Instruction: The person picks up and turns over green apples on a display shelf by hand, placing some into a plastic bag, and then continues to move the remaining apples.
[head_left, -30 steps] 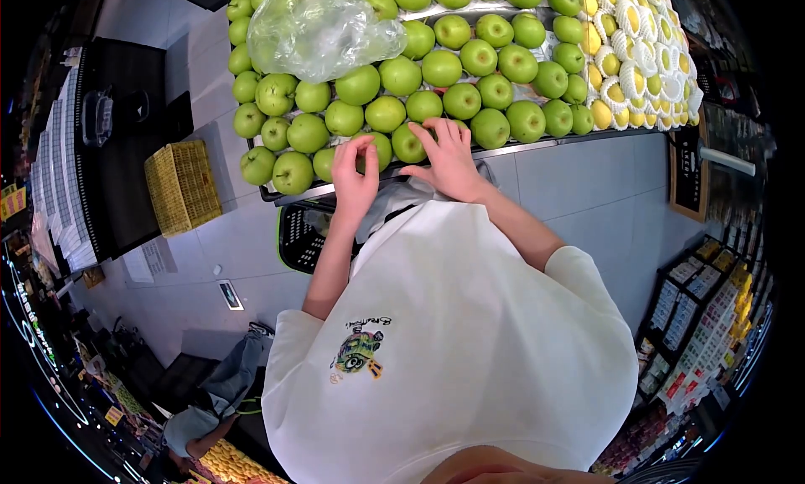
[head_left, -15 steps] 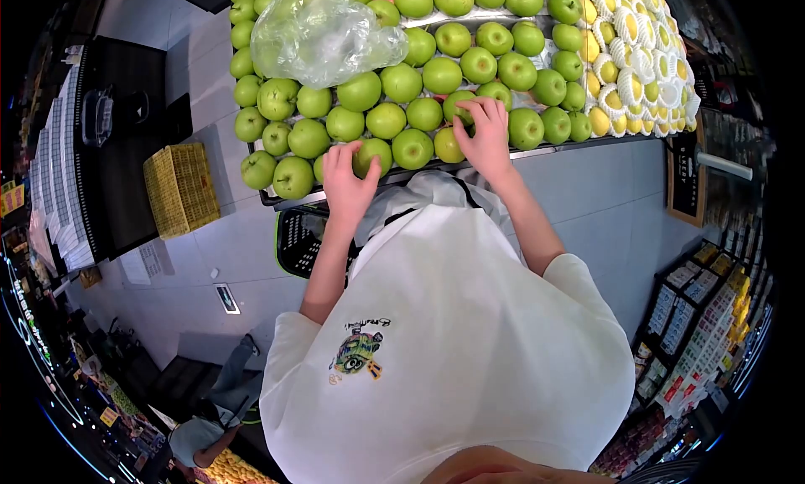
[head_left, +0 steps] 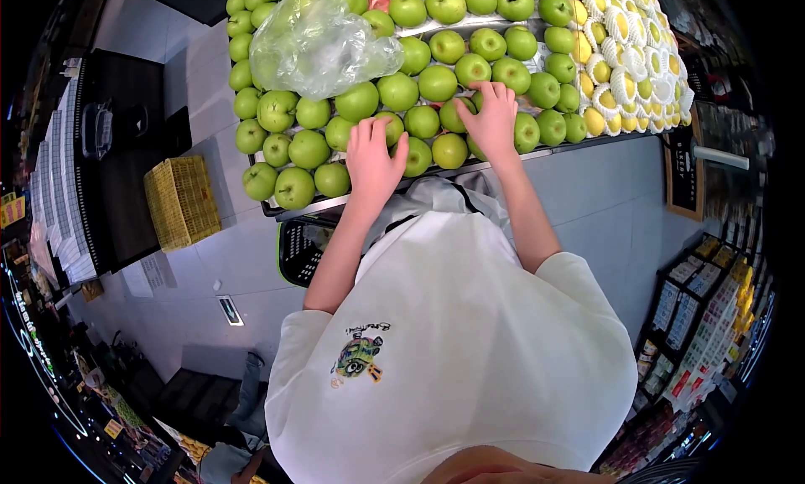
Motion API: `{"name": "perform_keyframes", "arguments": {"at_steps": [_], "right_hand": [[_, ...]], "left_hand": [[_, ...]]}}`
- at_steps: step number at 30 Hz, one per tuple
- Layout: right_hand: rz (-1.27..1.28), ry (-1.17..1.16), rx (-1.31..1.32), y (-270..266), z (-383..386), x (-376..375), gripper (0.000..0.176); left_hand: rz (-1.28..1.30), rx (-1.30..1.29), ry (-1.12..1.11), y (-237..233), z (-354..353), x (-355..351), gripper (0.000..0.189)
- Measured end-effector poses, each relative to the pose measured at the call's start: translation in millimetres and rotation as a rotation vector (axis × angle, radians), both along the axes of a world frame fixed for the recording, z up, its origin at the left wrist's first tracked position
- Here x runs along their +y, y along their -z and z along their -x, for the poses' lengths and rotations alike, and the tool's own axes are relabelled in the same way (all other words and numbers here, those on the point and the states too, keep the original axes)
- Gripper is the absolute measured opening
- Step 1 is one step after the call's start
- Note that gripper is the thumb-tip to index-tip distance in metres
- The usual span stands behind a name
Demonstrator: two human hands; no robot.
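Several green apples (head_left: 309,150) lie in rows on a display stand in front of me. My left hand (head_left: 375,161) rests over the front rows, fingers bent and thumb apart, with a green apple (head_left: 392,129) showing in the gap. To the right, my right hand (head_left: 493,125) reaches over the apples with its thumb and fingers apart. Its thumb is at another green apple (head_left: 450,117), and its fingertips are just below one more green apple (head_left: 473,70). Some apples are hidden under both hands. No apple is lifted from the stand.
A clear plastic bag (head_left: 323,48) lies on the apples at the left. Yellow fruit in white foam nets (head_left: 622,86) fills the stand's right side. A black shopping basket (head_left: 295,251) is below the stand's edge. A yellow woven basket (head_left: 182,203) and another person (head_left: 226,463) are at left.
My left hand has moved right and farther in, from a front-row apple to the row behind. My right hand has shifted slightly right, its fingers more spread. The clear bag stays among the apples.
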State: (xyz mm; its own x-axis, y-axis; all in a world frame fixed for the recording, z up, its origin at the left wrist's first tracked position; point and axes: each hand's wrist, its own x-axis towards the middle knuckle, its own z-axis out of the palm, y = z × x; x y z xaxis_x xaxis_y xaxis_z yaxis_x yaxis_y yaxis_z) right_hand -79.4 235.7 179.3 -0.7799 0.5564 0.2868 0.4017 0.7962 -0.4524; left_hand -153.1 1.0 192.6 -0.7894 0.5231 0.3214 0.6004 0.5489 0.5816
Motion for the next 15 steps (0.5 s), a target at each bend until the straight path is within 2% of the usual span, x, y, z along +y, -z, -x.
{"name": "perform_keyframes", "arguments": {"at_steps": [2,8,9,10,13,15], "right_hand": [[-0.011,0.027,0.018,4,-4,13,0.035],[0.084,0.057,0.024,8,-18,31,0.032],[0.081,0.041,0.031,8,-19,31,0.031],[0.077,0.048,0.038,9,-20,30,0.031],[0.103,0.036,0.076,8,-21,28,0.029],[0.120,0.039,0.097,8,-22,27,0.029]], "left_hand": [[-0.006,-0.005,0.037,-3,11,22,0.040],[0.234,0.319,0.336,4,59,98,0.063],[0.281,0.262,0.387,3,66,109,0.071],[0.278,0.271,0.392,2,70,116,0.071],[0.583,0.168,0.483,-1,82,133,0.084],[0.623,0.162,0.507,-2,87,137,0.084]]}}
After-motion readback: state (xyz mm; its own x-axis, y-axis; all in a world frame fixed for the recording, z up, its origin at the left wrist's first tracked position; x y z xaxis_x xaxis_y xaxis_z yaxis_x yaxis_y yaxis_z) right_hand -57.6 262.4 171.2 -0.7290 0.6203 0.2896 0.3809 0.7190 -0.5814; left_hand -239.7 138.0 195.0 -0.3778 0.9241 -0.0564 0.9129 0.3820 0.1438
